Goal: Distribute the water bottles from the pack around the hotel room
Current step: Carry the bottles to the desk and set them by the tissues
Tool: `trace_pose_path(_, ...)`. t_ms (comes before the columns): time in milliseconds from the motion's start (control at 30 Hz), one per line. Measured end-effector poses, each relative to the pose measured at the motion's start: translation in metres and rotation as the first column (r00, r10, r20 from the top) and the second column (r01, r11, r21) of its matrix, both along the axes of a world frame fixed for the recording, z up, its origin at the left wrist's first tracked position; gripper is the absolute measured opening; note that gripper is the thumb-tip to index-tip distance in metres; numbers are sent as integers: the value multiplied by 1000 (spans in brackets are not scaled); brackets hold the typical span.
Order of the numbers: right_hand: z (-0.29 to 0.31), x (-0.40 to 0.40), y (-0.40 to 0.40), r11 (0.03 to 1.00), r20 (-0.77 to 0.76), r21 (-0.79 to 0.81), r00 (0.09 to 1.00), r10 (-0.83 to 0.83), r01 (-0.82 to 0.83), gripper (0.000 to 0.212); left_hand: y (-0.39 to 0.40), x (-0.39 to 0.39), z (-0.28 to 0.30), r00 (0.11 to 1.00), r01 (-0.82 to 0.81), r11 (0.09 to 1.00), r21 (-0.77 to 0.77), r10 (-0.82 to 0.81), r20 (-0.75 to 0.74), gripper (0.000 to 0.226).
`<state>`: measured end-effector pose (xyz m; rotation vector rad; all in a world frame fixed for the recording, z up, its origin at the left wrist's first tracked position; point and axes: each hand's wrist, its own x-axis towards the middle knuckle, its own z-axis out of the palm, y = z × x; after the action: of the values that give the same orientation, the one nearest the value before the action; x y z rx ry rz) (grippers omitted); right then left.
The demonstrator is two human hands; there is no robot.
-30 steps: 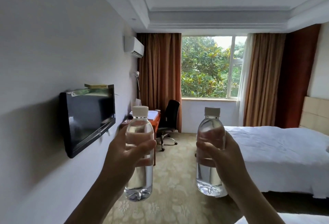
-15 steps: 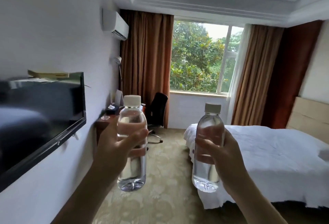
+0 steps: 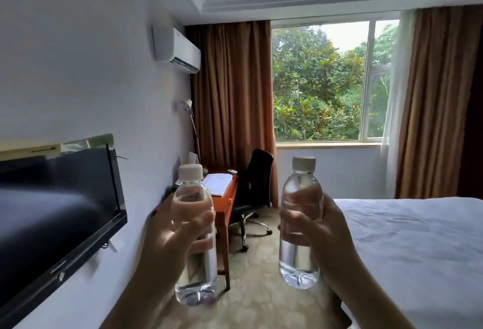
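You hold two clear plastic water bottles upright in front of you, one in each hand. Neither carries a label, brand or any writing that can be read; both are bare plastic with white screw caps still on.

Your left hand (image 3: 172, 234) is wrapped around the middle of the left bottle (image 3: 195, 239), thumb across the front and fingers curled behind, pressed firmly onto it. Water fills it almost to the shoulder. Your right hand (image 3: 317, 237) closes the same way around the right bottle (image 3: 300, 224), fingers showing through the plastic from the far side, thumb near you. This one is also nearly full, with a little air under the cap.

The two bottles are apart, side by side at about chest height, over the patterned carpet (image 3: 256, 300).

Beyond the left bottle stands a reddish wooden desk (image 3: 224, 205) against the wall, with white papers (image 3: 218, 183) lying on its top and a black office chair (image 3: 257, 187) pulled up just beside it. A wall-mounted television (image 3: 65, 208) hangs to your left, and an air conditioner (image 3: 175, 50) sits high on the same wall; any marking on it is too small to read. A bed with white linen (image 3: 418, 245) lies to your right, and brown curtains (image 3: 231, 98) frame the window (image 3: 321, 82).
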<state>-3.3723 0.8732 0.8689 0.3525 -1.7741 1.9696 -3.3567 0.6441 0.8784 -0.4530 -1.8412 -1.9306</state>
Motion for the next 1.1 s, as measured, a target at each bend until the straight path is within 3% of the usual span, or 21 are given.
trace_pose_path(267,-8,-183,5,996,12,14,996,85,-85,61,9,-167,-5,997,-81,997,-7,81,11,48)
trace_pose_path(567,-28,-389,-18,997,30,47,998,52,-53,41,-13,-382,-26,999,-38,999,25,38,23,45)
trace_pose_path(733,-24,-503,-17,996,35,87,999,-25,22,63,-7,-517,-23,999,36,999,28,-36,9,41)
trace_pose_path(1100,-52,-716,61,990,79,46,987,-137,134,66,73,-757,-51,995,87,996,-33,-85,55,52)
